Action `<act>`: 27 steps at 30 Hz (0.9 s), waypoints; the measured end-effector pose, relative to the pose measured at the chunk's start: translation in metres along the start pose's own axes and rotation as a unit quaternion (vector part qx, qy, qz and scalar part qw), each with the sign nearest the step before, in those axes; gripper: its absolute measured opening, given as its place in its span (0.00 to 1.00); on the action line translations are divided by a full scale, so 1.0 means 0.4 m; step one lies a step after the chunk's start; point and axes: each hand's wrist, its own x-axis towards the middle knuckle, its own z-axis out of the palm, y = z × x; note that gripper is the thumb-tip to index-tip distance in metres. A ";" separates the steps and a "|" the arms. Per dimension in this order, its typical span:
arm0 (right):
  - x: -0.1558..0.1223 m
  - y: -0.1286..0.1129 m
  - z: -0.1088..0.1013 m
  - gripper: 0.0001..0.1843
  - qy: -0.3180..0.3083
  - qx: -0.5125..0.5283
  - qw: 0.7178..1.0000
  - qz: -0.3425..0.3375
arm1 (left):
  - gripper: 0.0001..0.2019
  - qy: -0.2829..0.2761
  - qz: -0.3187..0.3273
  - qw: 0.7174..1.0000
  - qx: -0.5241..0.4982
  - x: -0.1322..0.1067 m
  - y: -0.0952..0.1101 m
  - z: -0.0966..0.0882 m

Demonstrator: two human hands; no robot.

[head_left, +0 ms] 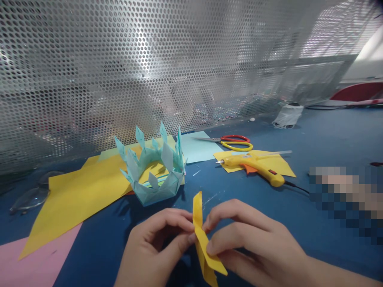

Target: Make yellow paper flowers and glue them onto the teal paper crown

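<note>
A folded piece of yellow paper (201, 235) stands between my two hands, near the front of the blue table. My left hand (155, 243) pinches its left side with thumb and fingertips. From the right, my right hand (254, 239) presses its fingertips on the paper; its thumb is mostly hidden. The strip's lower end splits into two flaps. Just beyond my left hand sits a light-blue folded paper crown (157, 194) with several pointed tips, its ring open at the top.
Yellow sheets (80, 191) and a pink sheet (36, 259) lie left, near glasses (30, 199). Scissors (236, 142) rest partly on a pale-blue sheet (197, 149). A corded yellow glue gun (254, 165) lies on yellow paper. Behind rises a perforated metal panel (179, 59); a blurred patch is at right.
</note>
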 end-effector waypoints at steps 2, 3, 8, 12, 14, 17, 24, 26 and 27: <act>0.002 0.001 -0.002 0.10 0.001 0.014 1.000 0.004 | 0.06 -0.020 0.002 1.000 -0.002 0.004 -0.005 -0.002; 0.002 0.002 -0.002 0.11 0.002 0.021 1.000 0.007 | 0.05 -0.026 0.002 1.000 0.000 0.005 -0.006 -0.002; 0.002 0.006 -0.001 0.11 0.003 0.045 0.999 0.030 | 0.05 -0.035 -0.012 0.999 0.008 0.003 -0.005 -0.005; 0.000 0.008 0.000 0.10 0.008 0.074 0.995 0.073 | 0.04 -0.053 -0.018 0.998 0.013 0.002 -0.011 -0.013; -0.001 0.009 0.002 0.08 0.020 0.114 0.986 0.122 | 0.04 -0.060 -0.015 0.998 0.015 0.005 -0.013 -0.015; 0.001 0.010 0.010 0.06 0.050 0.203 0.947 0.243 | 0.04 -0.062 -0.012 0.998 0.023 0.008 -0.012 -0.013; 0.015 0.010 0.030 0.06 0.047 0.415 0.789 0.450 | 0.06 -0.060 0.055 0.992 0.096 0.003 -0.004 -0.005; 0.016 0.007 0.030 0.09 0.047 0.434 0.775 0.458 | 0.06 -0.068 0.072 0.988 0.122 0.001 -0.005 -0.006; 0.015 0.005 0.030 0.10 0.050 0.444 0.766 0.463 | 0.06 -0.072 0.075 0.986 0.133 0.000 -0.006 -0.008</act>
